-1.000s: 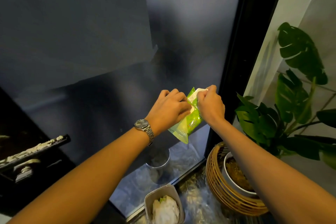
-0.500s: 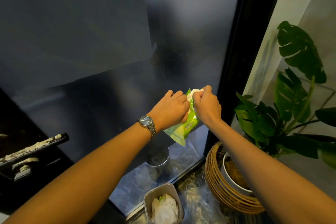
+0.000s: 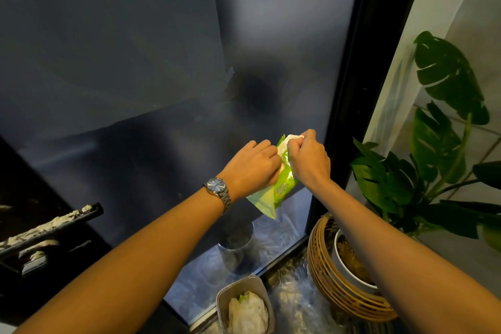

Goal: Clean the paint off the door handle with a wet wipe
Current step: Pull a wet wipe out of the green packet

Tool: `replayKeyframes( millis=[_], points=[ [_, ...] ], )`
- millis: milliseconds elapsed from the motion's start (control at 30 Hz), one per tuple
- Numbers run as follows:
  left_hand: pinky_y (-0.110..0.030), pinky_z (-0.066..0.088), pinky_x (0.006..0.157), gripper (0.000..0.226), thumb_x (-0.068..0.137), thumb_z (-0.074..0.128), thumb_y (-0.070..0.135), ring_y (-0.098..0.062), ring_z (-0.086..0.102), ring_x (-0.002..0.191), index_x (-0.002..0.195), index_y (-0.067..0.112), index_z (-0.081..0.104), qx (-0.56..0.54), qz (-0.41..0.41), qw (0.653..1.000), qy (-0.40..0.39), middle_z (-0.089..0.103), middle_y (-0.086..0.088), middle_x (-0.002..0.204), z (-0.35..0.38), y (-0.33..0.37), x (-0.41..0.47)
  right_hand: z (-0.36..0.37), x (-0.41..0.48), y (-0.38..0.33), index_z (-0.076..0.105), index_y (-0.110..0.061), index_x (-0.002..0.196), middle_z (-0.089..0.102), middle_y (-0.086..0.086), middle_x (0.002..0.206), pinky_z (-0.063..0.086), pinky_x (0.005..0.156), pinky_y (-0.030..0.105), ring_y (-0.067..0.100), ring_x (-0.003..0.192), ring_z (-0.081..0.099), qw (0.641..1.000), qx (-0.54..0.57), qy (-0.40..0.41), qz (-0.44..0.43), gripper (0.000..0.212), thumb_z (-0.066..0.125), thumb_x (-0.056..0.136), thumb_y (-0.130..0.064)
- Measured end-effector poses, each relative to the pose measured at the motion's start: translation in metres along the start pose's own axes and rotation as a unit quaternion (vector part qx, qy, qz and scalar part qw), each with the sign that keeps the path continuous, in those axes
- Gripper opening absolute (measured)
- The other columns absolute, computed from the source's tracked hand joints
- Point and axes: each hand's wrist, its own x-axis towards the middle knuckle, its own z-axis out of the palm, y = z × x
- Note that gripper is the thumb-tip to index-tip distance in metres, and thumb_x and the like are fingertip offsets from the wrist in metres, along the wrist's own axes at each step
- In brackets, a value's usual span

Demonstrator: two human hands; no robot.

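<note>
Head view, past the middle toward 3 o'clock: left hand [image 3: 250, 165] curled shut around the upper part of a green wet-wipe pack [image 3: 273, 192], pack hanging tilted with its lower corner toward 6 o'clock. Right hand [image 3: 309, 158] closed in a pinch on a white wet wipe [image 3: 291, 139] sticking out of the pack's top, knuckles just beside those of the left hand. Silver wristwatch [image 3: 217, 187] worn on the left wrist. Door handle [image 3: 51, 225] far off at 9 o'clock, dark, crusted with pale paint, well apart from both hands. Metal tray [image 3: 221, 304] with crumpled white wipes at 6 o'clock on the floor. Leafy plant [image 3: 439, 171] in a woven basket [image 3: 333, 293] at 4 o'clock.
</note>
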Motion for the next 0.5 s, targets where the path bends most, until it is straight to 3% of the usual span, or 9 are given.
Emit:
replayKeyframes(
  millis=[133, 267, 400, 500],
  points=[
    [-0.028, 0.032, 0.058, 0.021, 0.086, 0.054, 0.026, -0.020, 0.050, 0.067, 0.080, 0.007, 0.062, -0.017, -0.028, 0.999, -0.010, 0.064, -0.009, 0.078, 0.007, 0.001, 0.000, 0.001, -0.001, -0.001, 0.042, -0.007, 0.099, 0.052, 0.006, 0.077, 0.036, 0.058, 0.033, 0.025, 0.067, 0.051, 1.000, -0.006, -0.003, -0.010, 0.018, 0.034, 0.095, -0.023],
    [-0.031, 0.037, 0.064, 0.022, 0.089, 0.042, 0.022, -0.017, 0.039, 0.071, 0.085, 0.005, 0.056, -0.117, -0.080, 0.989, -0.047, 0.057, -0.010, 0.082, 0.006, 0.004, 0.000, 0.003, -0.001, 0.004, 0.041, -0.008, 0.097, 0.052, 0.006, 0.075, 0.036, 0.058, 0.034, 0.026, 0.067, 0.051, 1.000, -0.011, -0.007, -0.007, 0.016, 0.035, 0.094, -0.023],
    [-0.029, 0.037, 0.060, 0.011, 0.082, 0.052, 0.016, -0.013, 0.041, 0.066, 0.073, 0.010, 0.049, -0.364, -0.237, 0.898, -0.066, 0.049, -0.004, 0.073, 0.001, 0.010, 0.001, 0.006, -0.003, 0.010, 0.042, -0.008, 0.099, 0.054, 0.007, 0.077, 0.038, 0.058, 0.036, 0.029, 0.070, 0.055, 1.000, -0.015, -0.004, -0.006, 0.017, 0.035, 0.094, -0.023],
    [-0.022, 0.036, 0.056, 0.013, 0.082, 0.054, 0.014, -0.008, 0.039, 0.060, 0.070, 0.012, 0.049, -0.449, -0.277, 0.846, -0.077, 0.047, 0.003, 0.067, -0.002, 0.013, 0.000, 0.006, -0.004, 0.012, 0.042, -0.007, 0.101, 0.056, 0.009, 0.080, 0.040, 0.060, 0.037, 0.031, 0.072, 0.056, 1.000, -0.025, -0.001, -0.016, 0.019, 0.036, 0.094, -0.024]
  ],
)
